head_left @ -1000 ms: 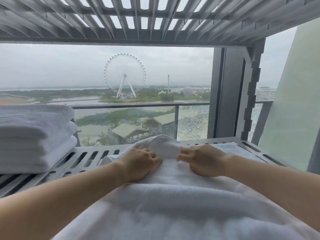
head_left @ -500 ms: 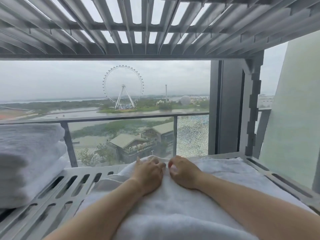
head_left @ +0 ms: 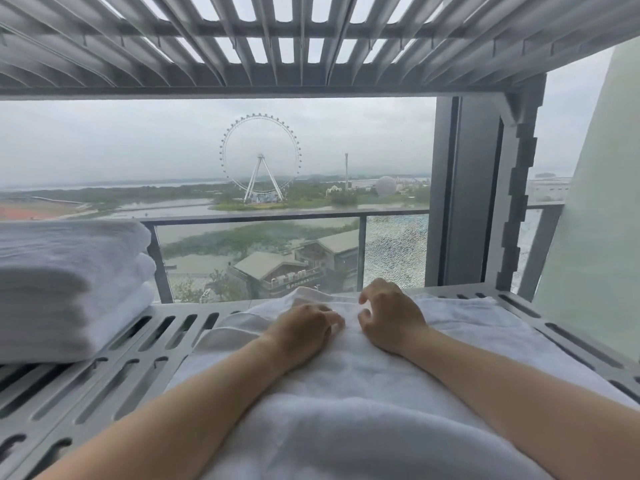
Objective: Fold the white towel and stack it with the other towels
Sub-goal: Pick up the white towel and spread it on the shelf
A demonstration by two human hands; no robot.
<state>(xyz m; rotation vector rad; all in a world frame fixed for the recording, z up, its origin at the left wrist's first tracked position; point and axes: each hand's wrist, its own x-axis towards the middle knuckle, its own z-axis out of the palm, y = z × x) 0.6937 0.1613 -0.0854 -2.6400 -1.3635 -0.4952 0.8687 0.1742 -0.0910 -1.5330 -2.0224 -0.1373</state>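
Two: left hand (head_left: 301, 332), right hand (head_left: 393, 320), towel (head_left: 346, 414) (maybe pinched)

White towel (head_left: 346, 393) flat, far edge rumpled — folded white stack (head_left: 69, 289) just left

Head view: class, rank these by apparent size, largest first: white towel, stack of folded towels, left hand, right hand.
1. white towel: largest, though nearest the camera.
2. stack of folded towels.
3. left hand and right hand: alike, not ranked.
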